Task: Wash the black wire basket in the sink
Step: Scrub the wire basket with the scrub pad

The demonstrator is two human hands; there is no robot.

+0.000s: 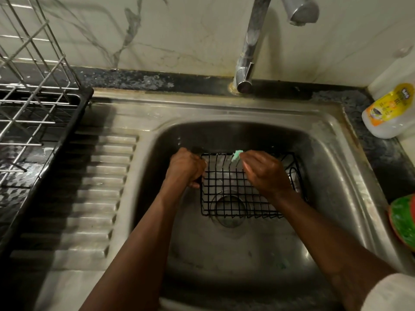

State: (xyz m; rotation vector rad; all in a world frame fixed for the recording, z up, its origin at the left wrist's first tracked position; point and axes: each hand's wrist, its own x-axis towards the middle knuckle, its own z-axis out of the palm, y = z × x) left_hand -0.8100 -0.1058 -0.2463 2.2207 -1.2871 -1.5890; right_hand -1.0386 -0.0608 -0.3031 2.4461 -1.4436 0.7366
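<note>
Steel sink (336, 135), marble-look wall: our black wire basket (226, 194) sits in the bowl over the drain (228, 221). Our left hand (185, 168) grips its left edge, and our right hand (265, 173) pinches a green scrubber (237, 154) at the far rim.

Marbled wall tiles (179, 30); dark speckled counter (134, 80)

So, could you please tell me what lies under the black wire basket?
Through the black wire basket the round steel drain shows; the right hand, pinching a green scrub pad, hides the part beneath it.
</note>
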